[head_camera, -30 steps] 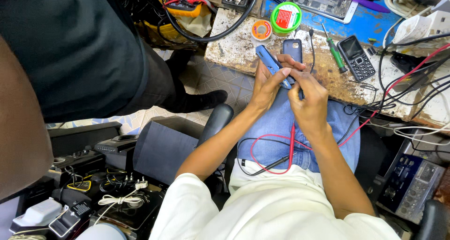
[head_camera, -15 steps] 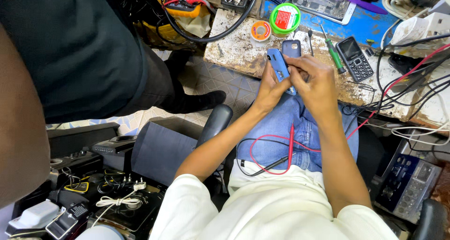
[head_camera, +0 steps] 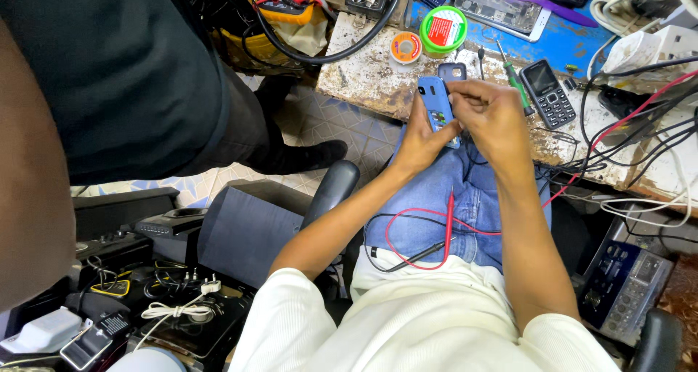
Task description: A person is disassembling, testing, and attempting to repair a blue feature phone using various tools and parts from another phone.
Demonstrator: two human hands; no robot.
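— Head view: where's the blue phone (head_camera: 437, 103)?

— Up over the lap, just off the surface's (head_camera: 363, 74) near edge. Left hand (head_camera: 422, 136) wraps it from below; right hand (head_camera: 491, 114) closes on its upper side, fingers curled.

— Around it?

— A black keypad phone (head_camera: 547, 92) and a green screwdriver (head_camera: 515, 81) lie beside the right hand; a red probe (head_camera: 448, 223) rests on the jeans.

Your phone (head_camera: 438, 104) is blue, your jeans (head_camera: 465, 197) light blue, the probe lead (head_camera: 448, 223) red, the workbench (head_camera: 378, 74) stained beige and blue.
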